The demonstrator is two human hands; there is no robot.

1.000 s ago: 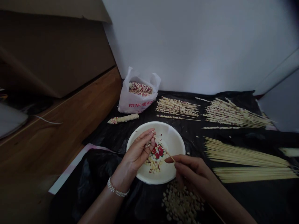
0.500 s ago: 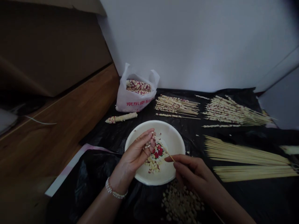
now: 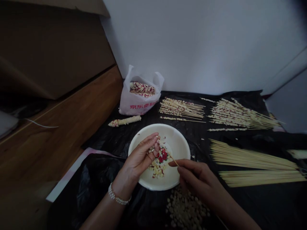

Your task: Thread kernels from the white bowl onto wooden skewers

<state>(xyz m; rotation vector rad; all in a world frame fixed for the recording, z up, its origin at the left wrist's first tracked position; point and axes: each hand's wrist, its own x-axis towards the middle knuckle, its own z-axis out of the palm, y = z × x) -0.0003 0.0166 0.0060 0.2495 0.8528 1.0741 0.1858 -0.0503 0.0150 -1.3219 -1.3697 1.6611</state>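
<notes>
Over a white bowl (image 3: 178,142) with a red flower pattern and loose corn kernels (image 3: 157,169) in it, my left hand (image 3: 141,156) is cupped round a few kernels, pinching one at its fingertips. My right hand (image 3: 196,179) pinches a thin bamboo skewer (image 3: 169,154) whose tip points up-left at that kernel by the left fingertips. A beaded bracelet (image 3: 117,196) sits on my left wrist.
Black plastic sheet (image 3: 240,204) covers the surface. A kernel pile (image 3: 185,209) lies below the bowl. Bare skewers (image 3: 254,164) lie at right, filled skewers (image 3: 182,108) and more (image 3: 240,116) behind. A white bag (image 3: 139,95) holds corn cobs; one cob (image 3: 124,121) lies beside it. Wooden floor (image 3: 59,127) at left.
The view shifted slightly down and right a second ago. Both hands stay over the bowl; the right hand has edged a little lower with the skewer.
</notes>
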